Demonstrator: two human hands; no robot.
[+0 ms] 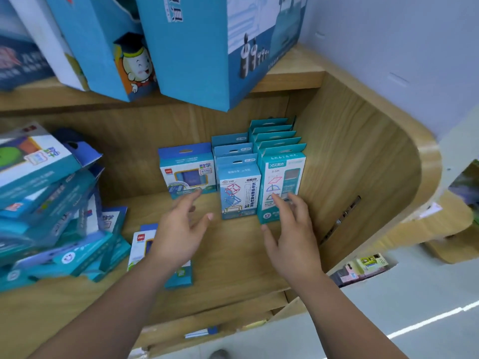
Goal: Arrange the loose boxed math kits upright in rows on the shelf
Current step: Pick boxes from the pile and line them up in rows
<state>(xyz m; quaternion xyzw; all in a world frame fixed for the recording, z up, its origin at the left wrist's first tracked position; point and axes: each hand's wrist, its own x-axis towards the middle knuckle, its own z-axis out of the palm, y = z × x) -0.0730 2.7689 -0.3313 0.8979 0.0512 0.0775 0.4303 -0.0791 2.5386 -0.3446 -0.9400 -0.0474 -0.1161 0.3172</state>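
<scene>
On the shelf point(233, 255), three rows are standing at the back right. The right row point(281, 182) is sitting beside the side wall point(350, 164), the middle row point(238, 187) is adjoining it on the left, and a single kit point(186, 172) is standing left of that. A loose pile point(51, 216) is lying far left, with a flat kit point(141, 244) lying under the left forearm. The left hand point(178, 234) is hovering before the single kit. The right hand point(293, 237) is seemingly touching the right row's front. Large boxes point(191, 53) are standing on the board above.

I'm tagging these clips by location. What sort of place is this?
Probably a stationery or school-supplies shop: a wooden display shelf holds boxed math kits with hang tabs standing in rows, more lie in a loose pile at the left, and large blue cartons stand on the shelf above.
</scene>
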